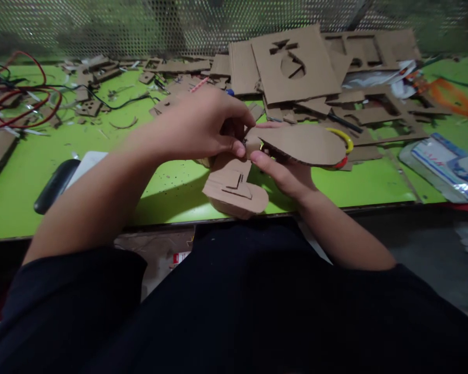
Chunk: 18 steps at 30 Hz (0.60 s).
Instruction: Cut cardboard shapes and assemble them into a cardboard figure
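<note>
A cardboard assembly sits near the front edge of the green table. Its lower part [239, 195] has a rounded end and a raised L-shaped layer on top. A rounded cardboard piece [308, 143] sticks out to the right, with a yellow loop [345, 137] and a bit of red at its far end. My left hand [206, 122] pinches the joint between the parts with thumb and forefinger. My right hand [284, 174] is wrapped under the rounded piece, its thumb against the joint. Most of the right fingers are hidden beneath the cardboard.
Cut cardboard sheets [292, 67] and scraps pile up behind. Red and black wires [23, 104] lie at the left, near a black oblong object [56, 186]. A plastic packet [446, 166] rests at the right. Perforated metal mesh [140, 26] stands along the back.
</note>
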### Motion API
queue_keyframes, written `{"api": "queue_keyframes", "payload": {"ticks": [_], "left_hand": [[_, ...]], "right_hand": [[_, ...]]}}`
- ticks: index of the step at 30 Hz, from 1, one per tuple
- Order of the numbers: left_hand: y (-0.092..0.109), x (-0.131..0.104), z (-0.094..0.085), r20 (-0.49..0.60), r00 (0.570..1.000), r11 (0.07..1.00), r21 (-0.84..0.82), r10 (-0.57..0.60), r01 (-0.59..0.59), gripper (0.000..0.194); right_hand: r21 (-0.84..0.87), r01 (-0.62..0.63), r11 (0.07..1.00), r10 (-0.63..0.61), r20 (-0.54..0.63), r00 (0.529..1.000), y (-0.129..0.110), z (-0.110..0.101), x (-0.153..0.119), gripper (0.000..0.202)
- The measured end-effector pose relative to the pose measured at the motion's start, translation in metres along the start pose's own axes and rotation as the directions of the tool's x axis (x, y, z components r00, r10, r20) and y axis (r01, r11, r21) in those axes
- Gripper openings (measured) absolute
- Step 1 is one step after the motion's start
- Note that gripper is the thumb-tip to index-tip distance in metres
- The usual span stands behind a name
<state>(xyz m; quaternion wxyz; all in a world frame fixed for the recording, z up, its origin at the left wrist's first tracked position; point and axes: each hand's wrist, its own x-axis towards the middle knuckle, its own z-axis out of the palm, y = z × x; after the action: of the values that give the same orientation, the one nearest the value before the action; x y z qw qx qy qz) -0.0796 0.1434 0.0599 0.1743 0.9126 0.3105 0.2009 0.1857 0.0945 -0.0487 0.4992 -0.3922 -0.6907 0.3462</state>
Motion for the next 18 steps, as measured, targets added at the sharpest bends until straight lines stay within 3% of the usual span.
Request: {"api": "queue_keyframes", "payload": {"ticks": [4,14,18], "left_hand": [[-0.003,-0.001,0.0,0.027,0.999,1.0,-0.015,-0.018,0.018,0.036],[-0.008,-0.001,0.01,0.004,1.0,0.993,-0.121,0.0,0.0,0.033],[-0.008,0.0,0.007,-0.022,0.998,0.999,-0.014,0.051,-0.051,0.037]], "right_hand": [[-0.042,0.112,0.993,-0.114,-0.031,0.993,0.006,0.008,-0.005,0.046],[-0.055,0.007,0.998,-0.013,-0.111,0.994,0.016,0.014,-0.013,0.051],[-0.083,-0.016,0.996,0.005,-0.131,0.991,0.011,0.016,-0.015,0.052]]}}
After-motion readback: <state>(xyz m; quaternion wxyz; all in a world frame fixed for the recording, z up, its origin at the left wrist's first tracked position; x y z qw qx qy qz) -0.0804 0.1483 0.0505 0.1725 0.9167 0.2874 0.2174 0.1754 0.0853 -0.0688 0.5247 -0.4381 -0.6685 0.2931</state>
